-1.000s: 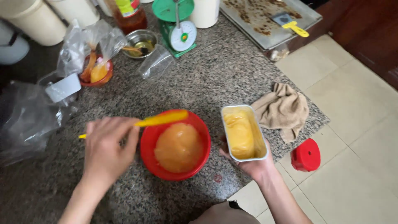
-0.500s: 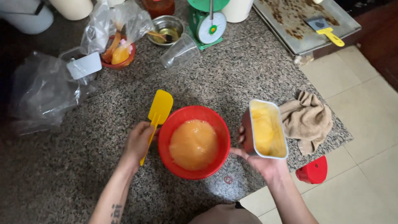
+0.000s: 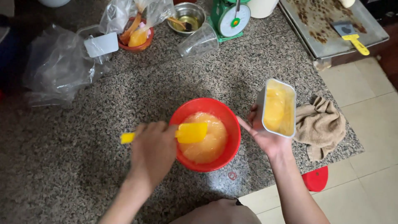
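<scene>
Two hands, left hand (image 3: pixel 153 147) gripping spatula (image 3: pixel 190 132), over bowl (image 3: pixel 230 120)

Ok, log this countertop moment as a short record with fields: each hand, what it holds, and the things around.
left hand: the left hand grips a yellow flat-bladed spatula, blade over the batter
right hand: the right hand holds a rectangular metal tin lined with yellow batter, tilted, lifted beside the bowl
bowl: round red plastic bowl of orange batter on the speckled granite countertop
right of tin: crumpled beige cloth
far edge: green dial kitchen scale, small steel bowl, clear plastic cup on its side
far right: metal baking tray
</scene>
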